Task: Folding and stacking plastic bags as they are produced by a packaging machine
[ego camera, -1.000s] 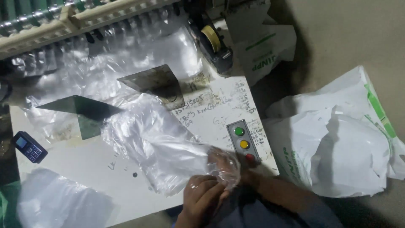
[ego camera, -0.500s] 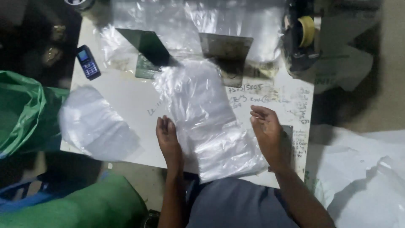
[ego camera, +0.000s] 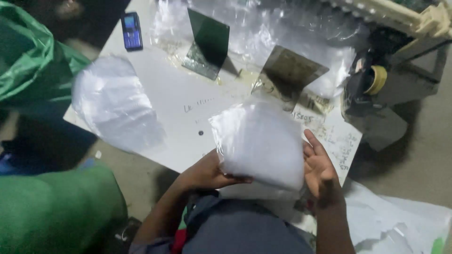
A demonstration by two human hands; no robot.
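I hold a folded clear plastic bag [ego camera: 261,143] up over the near edge of a white table [ego camera: 174,99]. My left hand [ego camera: 212,173] grips its lower left edge from below. My right hand [ego camera: 319,170] presses flat against its right side, fingers extended. The bag looks whitish and thick, as if packed or folded over.
A stack of clear bags [ego camera: 115,106] lies at the table's left edge. Two dark angled metal plates [ego camera: 209,42] [ego camera: 289,70] stand further back, with a small blue phone [ego camera: 131,31] at the far left. Green plastic sacks [ego camera: 33,61] sit left; a tape roll [ego camera: 376,80] right.
The bag lay spread flat on the table under both my hands; now it is folded and lifted between them. The view has shifted right and closer.
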